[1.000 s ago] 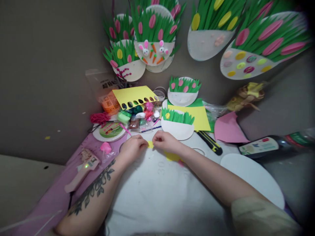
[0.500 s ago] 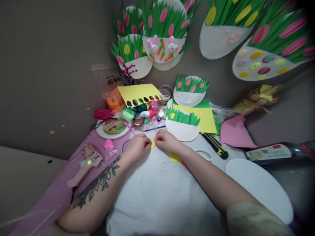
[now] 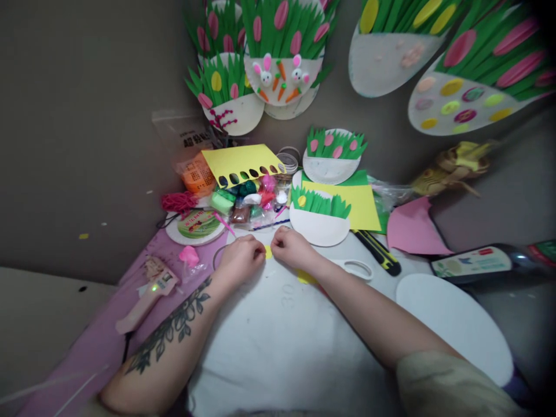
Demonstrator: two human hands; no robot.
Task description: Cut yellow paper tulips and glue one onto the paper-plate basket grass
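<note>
A small yellow paper piece (image 3: 268, 252) shows between my two hands, close above the white table surface. My left hand (image 3: 245, 256) is closed in a pinch on its left edge. From the other side my right hand (image 3: 292, 248) pinches it too, fingers curled in. The fingers cover much of the piece. Just beyond the right hand lies a white half-plate (image 3: 320, 227) with green paper grass and one yellow oval. More yellow paper (image 3: 305, 277) pokes out under my right forearm, near the white scissor handles (image 3: 359, 269).
Behind are a yellow sheet with cut-out holes (image 3: 243, 161), bagged clay (image 3: 241, 213) and a decorated plate (image 3: 332, 169). To the right lie a utility knife (image 3: 377, 252), pink paper (image 3: 412, 226), a bottle (image 3: 478, 262) and a white oval (image 3: 454, 324). A glue gun (image 3: 147, 295) rests left.
The view has shifted slightly, so the surroundings sit a little further left and up. Both hands stay at the yellow paper piece, and less of it shows between the fingers.
</note>
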